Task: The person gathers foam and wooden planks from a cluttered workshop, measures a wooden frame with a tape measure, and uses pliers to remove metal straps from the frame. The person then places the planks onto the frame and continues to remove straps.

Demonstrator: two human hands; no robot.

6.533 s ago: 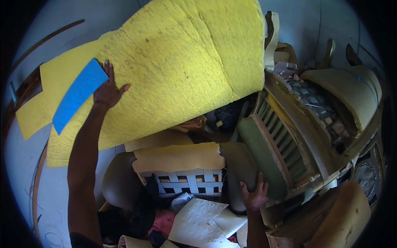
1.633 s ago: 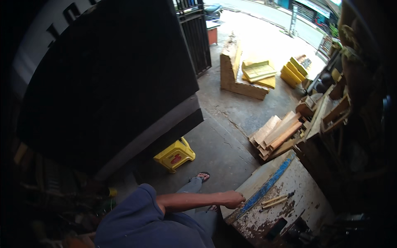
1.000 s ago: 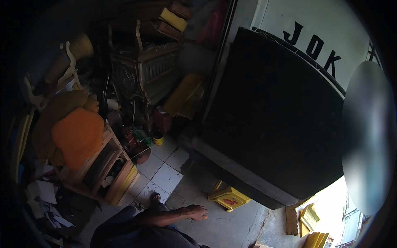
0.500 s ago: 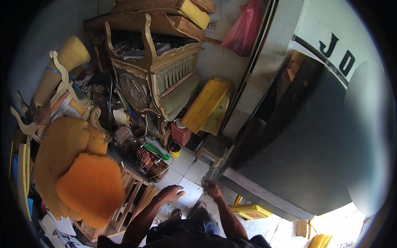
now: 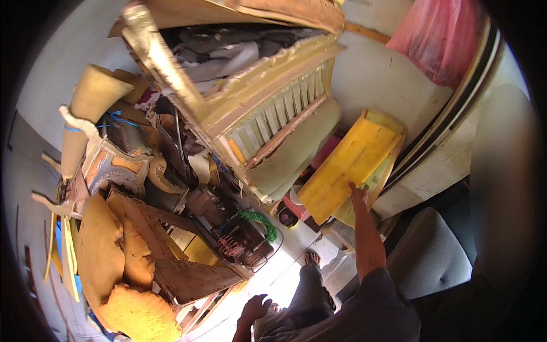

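1. The yellow board (image 5: 348, 166) leans at a slant right of the frame's centre, its upper end against a paler yellow piece (image 5: 385, 121).
2. The right hand (image 5: 359, 192) reaches up to the board's lower right edge. Its fingers are spread slightly and touch the edge; whether they grip it cannot be told.
3. The left hand (image 5: 256, 309) hangs at the lower middle of the frame, well apart from the board. Its fingers are loosely bent, partly open, and nothing shows in its hold.
4. Left of the board, at upper centre, a chair frame (image 5: 268, 102) with slats and a green padded panel (image 5: 302, 149) stands tilted, dark and grey cloth (image 5: 228, 57) heaped inside it.
5. Below the chair frame, near the centre, sits a machine (image 5: 231, 242) with a green coiled hose (image 5: 263, 219). A small pot (image 5: 287, 216) is just beside the hose.
6. At lower left, an orange foam piece (image 5: 139, 314) lies below tan foam (image 5: 100, 251), next to a wooden frame (image 5: 196, 279).
7. A pink plastic bag (image 5: 440, 40) hangs at upper right.
8. A grey cushion (image 5: 424, 256) is at lower right, near the right forearm.
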